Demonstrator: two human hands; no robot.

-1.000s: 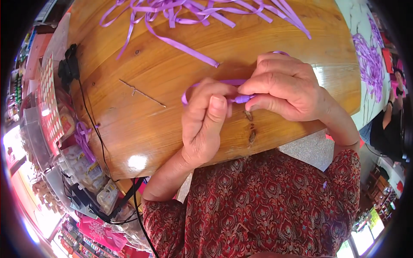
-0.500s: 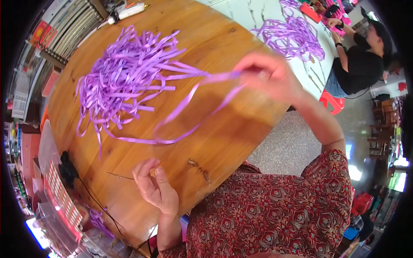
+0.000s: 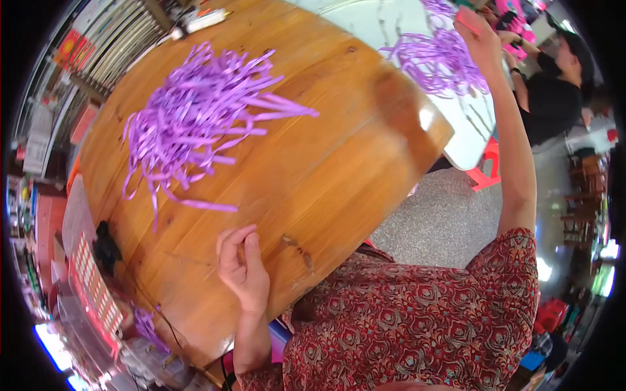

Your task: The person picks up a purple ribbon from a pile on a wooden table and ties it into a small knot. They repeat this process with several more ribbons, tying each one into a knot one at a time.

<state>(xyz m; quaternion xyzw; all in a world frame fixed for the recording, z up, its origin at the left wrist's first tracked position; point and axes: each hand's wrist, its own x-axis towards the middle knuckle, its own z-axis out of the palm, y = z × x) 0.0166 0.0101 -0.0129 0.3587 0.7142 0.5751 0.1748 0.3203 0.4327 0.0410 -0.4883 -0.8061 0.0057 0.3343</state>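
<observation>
My left hand (image 3: pixel 244 268) rests on the round wooden table (image 3: pixel 326 163) near its front edge. Its fingers are curled, with thumb and forefinger close together; whether they pinch anything is unclear. A big heap of purple ribbon strips (image 3: pixel 195 120) lies on the far left of the table, well away from that hand. My right arm is stretched far out to the upper right. My right hand (image 3: pixel 481 39) hovers over a second heap of purple ribbons (image 3: pixel 438 62) on a pale table (image 3: pixel 469 140). Its grip is blurred.
A person in black (image 3: pixel 554 85) sits at the pale table's far side, next to pink items. A red stool (image 3: pixel 488 171) stands on the grey floor between the tables. A black device with a cable (image 3: pixel 104 247) sits at the wooden table's left edge, by shelves of goods.
Both hands worked one ribbon together near the table edge. My right hand then drew it up and away, and now reaches over the far pile. My left hand stayed low.
</observation>
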